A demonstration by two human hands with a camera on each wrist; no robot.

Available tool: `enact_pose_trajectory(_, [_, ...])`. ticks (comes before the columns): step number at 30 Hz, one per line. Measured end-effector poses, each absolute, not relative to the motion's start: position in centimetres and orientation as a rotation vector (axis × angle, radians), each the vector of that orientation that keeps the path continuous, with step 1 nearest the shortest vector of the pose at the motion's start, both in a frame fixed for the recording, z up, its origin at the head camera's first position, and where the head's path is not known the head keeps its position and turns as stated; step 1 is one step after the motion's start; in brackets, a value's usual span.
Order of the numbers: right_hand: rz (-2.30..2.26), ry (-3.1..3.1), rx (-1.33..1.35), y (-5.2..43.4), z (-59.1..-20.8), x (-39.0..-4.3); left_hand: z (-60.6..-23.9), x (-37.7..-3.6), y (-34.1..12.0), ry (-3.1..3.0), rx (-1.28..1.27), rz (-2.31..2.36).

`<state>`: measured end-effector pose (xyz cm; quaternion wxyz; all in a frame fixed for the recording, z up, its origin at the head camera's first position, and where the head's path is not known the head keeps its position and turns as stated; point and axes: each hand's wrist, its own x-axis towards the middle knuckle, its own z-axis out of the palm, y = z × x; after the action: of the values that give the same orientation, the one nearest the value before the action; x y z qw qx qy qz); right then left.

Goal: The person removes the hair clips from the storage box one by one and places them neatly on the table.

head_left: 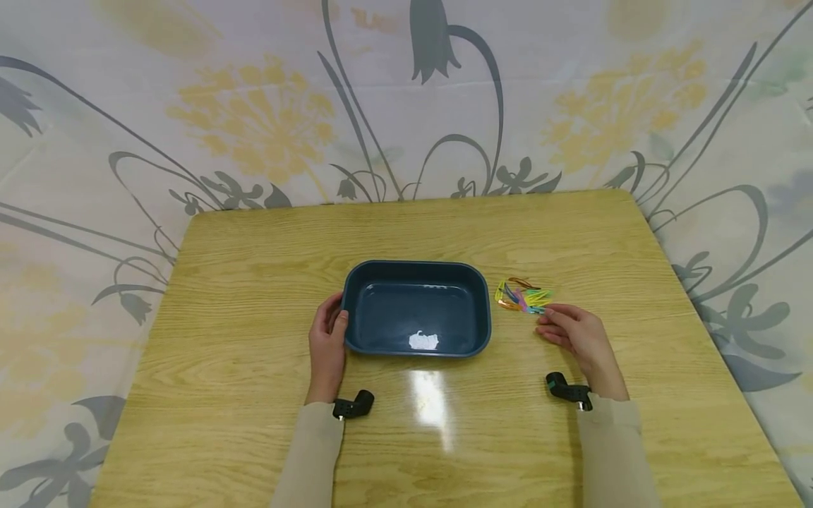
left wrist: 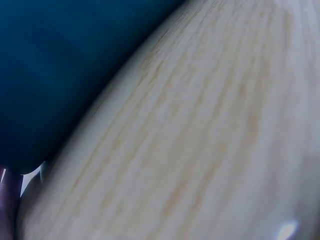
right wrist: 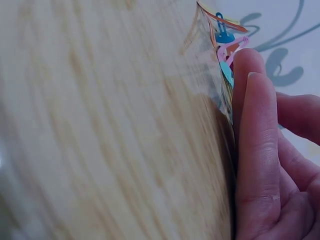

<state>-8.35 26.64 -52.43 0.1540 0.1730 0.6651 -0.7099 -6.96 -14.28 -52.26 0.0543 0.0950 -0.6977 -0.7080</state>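
Observation:
A dark blue rectangular basin (head_left: pixel 419 353) with rounded corners sits on the table. My left hand (head_left: pixel 328 346) grips its left wall, thumb over the rim and fingers along the outside. In the left wrist view the blue wall (left wrist: pixel 65 65) fills the upper left corner. To the right of the basin lies a small pile of colorful snap hair clips (head_left: pixel 522 295), yellow, orange, pink, blue and green. At the pile's right edge my right hand (head_left: pixel 578 335) pinches a light blue hair clip (head_left: pixel 536 310) between thumb and index finger. Pink and blue hair clips (right wrist: pixel 223 35) show just beyond those fingertips.
The wood-grain table (head_left: pixel 254 282) reaches back to a wall hung with flower-patterned cloth (head_left: pixel 406 106). Light glares off the tabletop in front of the basin. A small black camera is strapped to each wrist.

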Motion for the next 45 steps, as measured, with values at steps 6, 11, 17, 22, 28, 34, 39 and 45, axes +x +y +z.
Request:
enact_pose_trajectory(6, [-2.02,1.902,0.519,26.6,-52.3,-8.5,-52.2,-7.0,-14.3,-2.114,0.282,-2.151])
enact_pose_trajectory(11, [-2.021,1.863,0.543,26.5,-51.6,-8.6,-52.3,-6.9,-14.3,-2.099,0.28,-2.158])
enact_pose_trajectory(17, [-2.031,1.893,0.559,26.3,-51.9,-8.7,-52.3,-6.9,-14.3,-2.105,0.292,-2.151])
enact_pose_trajectory(22, [-2.022,1.979,0.605,25.9,-52.3,-8.7,-52.4,-6.9,-14.3,-2.109,0.309,-2.148])
enact_pose_trajectory(28, [-1.977,2.086,0.693,25.4,-52.4,-8.7,-52.4,-7.0,-14.3,-2.112,0.313,-2.155])
enact_pose_trajectory(34, [-1.957,2.069,0.716,25.4,-52.3,-8.9,-52.4,-6.9,-14.3,-2.117,0.327,-2.156])
enact_pose_trajectory(39, [-1.961,2.041,0.691,25.6,-52.3,-9.0,-52.3,-7.0,-14.3,-2.095,0.322,-2.169])
enact_pose_trajectory(45, [-1.947,2.06,0.669,25.6,-52.4,-9.0,-52.3,-7.0,-14.2,-2.102,0.323,-2.171])
